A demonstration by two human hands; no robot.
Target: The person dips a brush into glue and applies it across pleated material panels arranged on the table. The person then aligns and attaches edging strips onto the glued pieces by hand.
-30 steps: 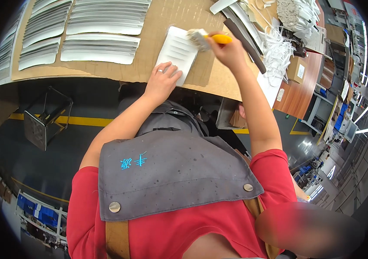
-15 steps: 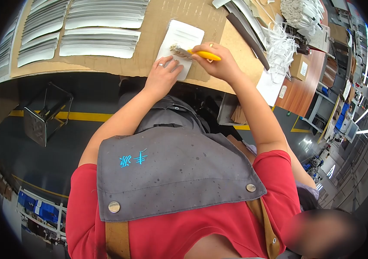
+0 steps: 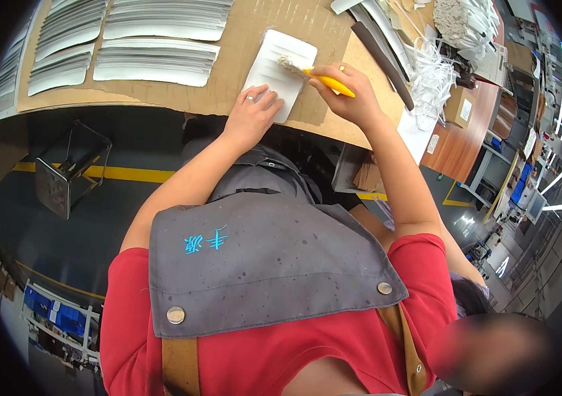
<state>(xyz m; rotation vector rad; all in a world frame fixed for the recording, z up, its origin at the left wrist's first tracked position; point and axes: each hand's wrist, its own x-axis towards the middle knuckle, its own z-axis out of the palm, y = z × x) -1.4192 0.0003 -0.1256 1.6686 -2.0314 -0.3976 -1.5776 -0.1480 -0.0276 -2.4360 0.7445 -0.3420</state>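
Note:
A white rectangular sheet with rounded corners [image 3: 291,49] lies on the brown board covering the table [image 3: 241,39]. My left hand [image 3: 252,115] rests flat on the sheet's lower left part, fingers spread. In my right hand [image 3: 350,96] is a brush with a yellow handle [image 3: 335,84], gripped between thumb and fingers. Its pale bristles [image 3: 287,63] are over the middle of the sheet; whether they touch it I cannot tell.
Rows of white and grey strips [image 3: 156,63] lie at the left of the table. To the right are dark curved strips [image 3: 383,56], a pile of white strips [image 3: 434,79] and a cardboard box [image 3: 458,104]. A stool [image 3: 53,188] stands on the floor at left. Another person is at lower right.
My right hand has moved a little to the right and down with the brush, and the bristles have shifted up and right across the sheet. My left hand stays on the sheet.

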